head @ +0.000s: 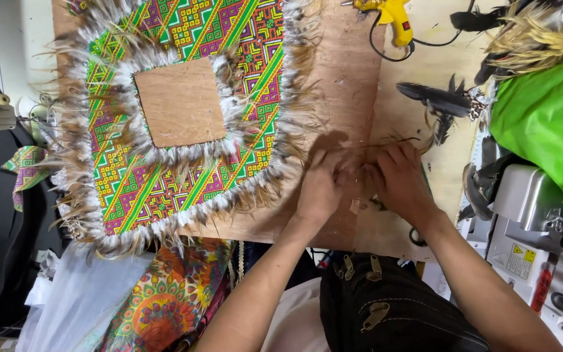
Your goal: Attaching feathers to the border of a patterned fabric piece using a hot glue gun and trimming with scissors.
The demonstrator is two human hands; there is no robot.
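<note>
Feathered trim rings the bright geometric-patterned square cloth frame (164, 117) fully; your left hand (320, 189) and right hand (399, 182) pinch thin brown feather strands (386, 140) on the plywood bench (353, 78).

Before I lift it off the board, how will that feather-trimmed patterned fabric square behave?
The fabric square probably goes floppy: it is a thin cloth frame with an open middle. It likely weighs little for its spread. The feather fringe sticks out loosely, so it may bend or shed if dragged across the wooden board.
</note>
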